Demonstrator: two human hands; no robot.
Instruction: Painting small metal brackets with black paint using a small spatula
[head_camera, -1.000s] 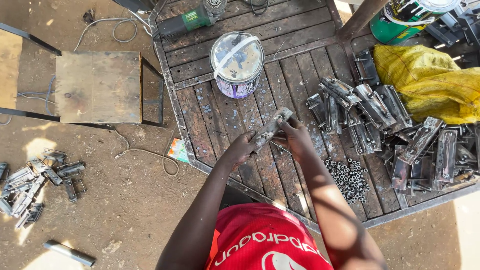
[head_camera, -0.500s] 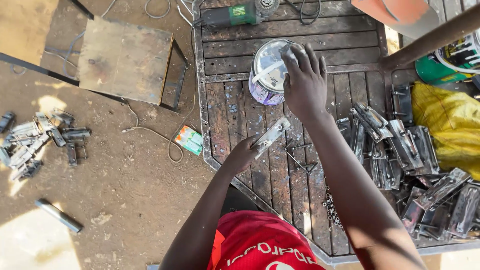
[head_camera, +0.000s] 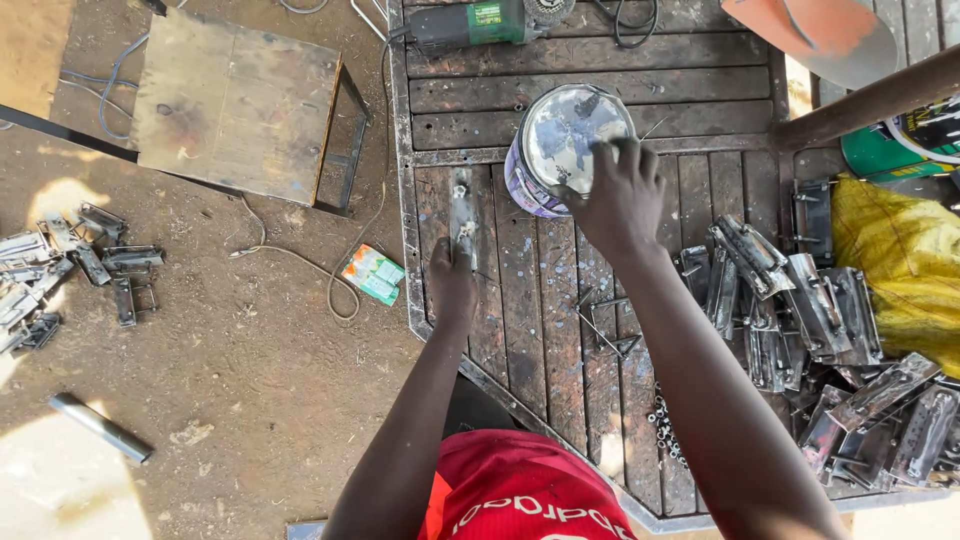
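Head view: one paint tin (head_camera: 560, 150), one flat metal strip (head_camera: 462, 215), one green grinder (head_camera: 475, 22), one heap of metal brackets (head_camera: 800, 320). Slatted metal surface (head_camera: 520, 320), outdoors on a dirt floor (head_camera: 220, 400). Left hand (head_camera: 452, 285), grip pinching the strip's near end, strip lying flat. Right hand (head_camera: 622, 195), fingers spread on the tin's lid.

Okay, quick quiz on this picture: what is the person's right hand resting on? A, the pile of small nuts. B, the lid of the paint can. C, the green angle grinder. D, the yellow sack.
B: the right hand lies spread across the shiny lid of the paint can, while the left hand holds a flat metal piece on the workbench.
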